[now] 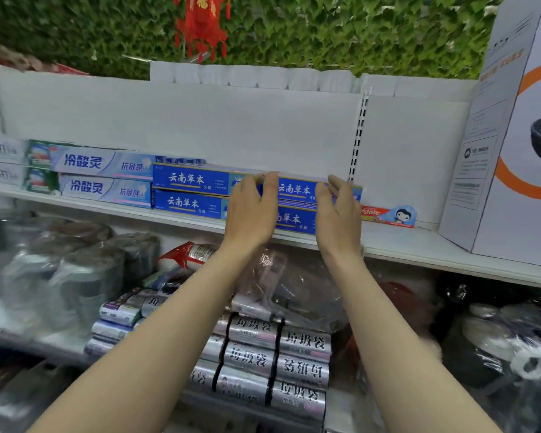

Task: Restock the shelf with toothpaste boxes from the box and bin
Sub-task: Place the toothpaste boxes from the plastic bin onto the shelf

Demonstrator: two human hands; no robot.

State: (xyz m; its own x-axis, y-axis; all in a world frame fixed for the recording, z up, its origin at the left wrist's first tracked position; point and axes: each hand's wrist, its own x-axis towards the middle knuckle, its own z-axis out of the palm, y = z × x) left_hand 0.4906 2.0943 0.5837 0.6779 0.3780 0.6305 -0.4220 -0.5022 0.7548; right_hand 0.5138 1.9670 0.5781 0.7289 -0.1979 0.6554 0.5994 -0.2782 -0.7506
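On the white shelf (419,245) lie stacked toothpaste boxes. Two blue boxes (188,190) form a stack in the middle. To their right a second blue stack holds a top box (297,189) over a lower one (294,220). My left hand (252,210) curls its fingers over the left end of that top box. My right hand (338,207) curls over its right end. Pale blue boxes (103,176) sit further left. A red Colgate box (388,215) lies flat to the right.
A large white carton (497,145) with a bowl picture stands at the shelf's right end. Bare shelf lies between it and the red box. Below are rolls of bin bags (275,360) and wrapped pots (75,276). A perforated upright (358,139) splits the back panel.
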